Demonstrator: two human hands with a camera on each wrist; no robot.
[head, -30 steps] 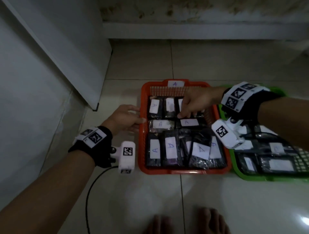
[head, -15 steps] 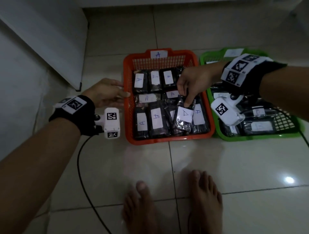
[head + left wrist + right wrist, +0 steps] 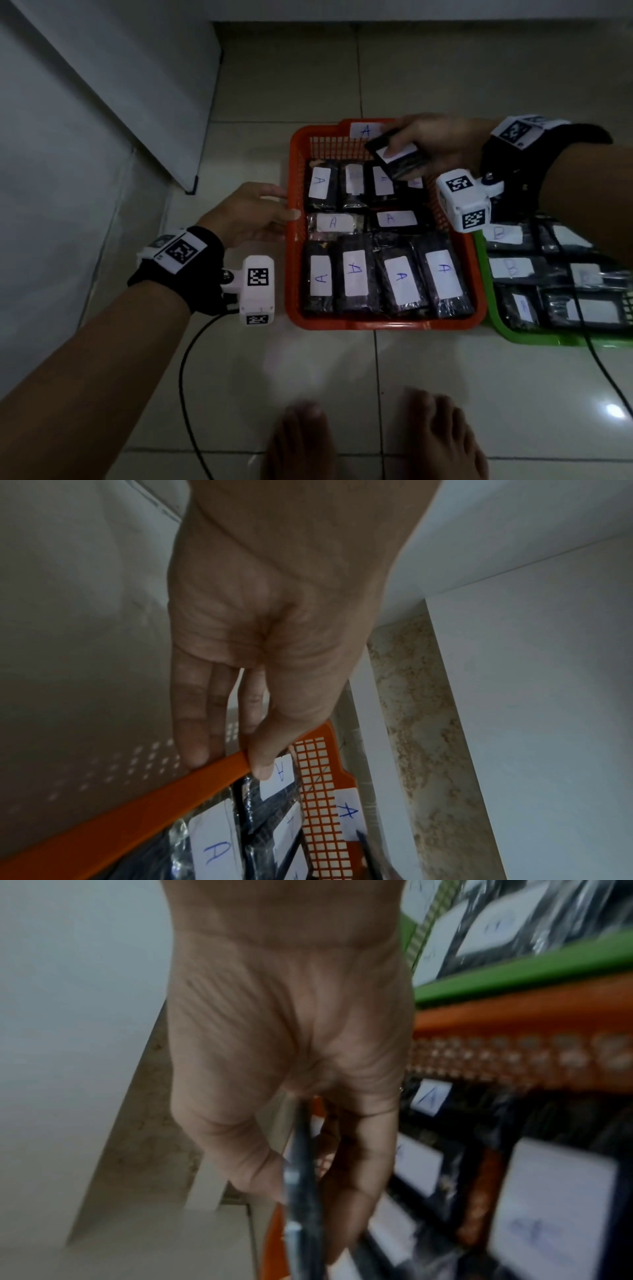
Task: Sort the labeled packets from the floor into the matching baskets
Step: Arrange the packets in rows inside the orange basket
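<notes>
An orange basket [image 3: 376, 323] tagged "A" [image 3: 364, 131] sits on the floor, filled with dark packets [image 3: 400, 277] bearing white "A" labels. My right hand [image 3: 394, 147] holds one dark labeled packet [image 3: 399, 157] in the air over the basket's back end; its letter is hidden by my thumb. The right wrist view shows that packet [image 3: 303, 1191] edge-on, pinched between thumb and fingers. My left hand [image 3: 277, 212] rests with straight fingers [image 3: 195, 750] against the basket's left rim [image 3: 137, 813]. A green basket [image 3: 534, 339] to the right holds packets labeled "B" [image 3: 510, 267].
My bare feet [image 3: 376, 442] stand on the tiles just in front of the baskets. Black cables [image 3: 185, 377] run from both wrist cameras across the floor. A white panel [image 3: 137, 85] leans along the left, and a wall closes the back.
My right hand has lifted a packet from the front of the orange basket and carried it up to the back end. The left hand stays at the rim. The head view has shifted.
</notes>
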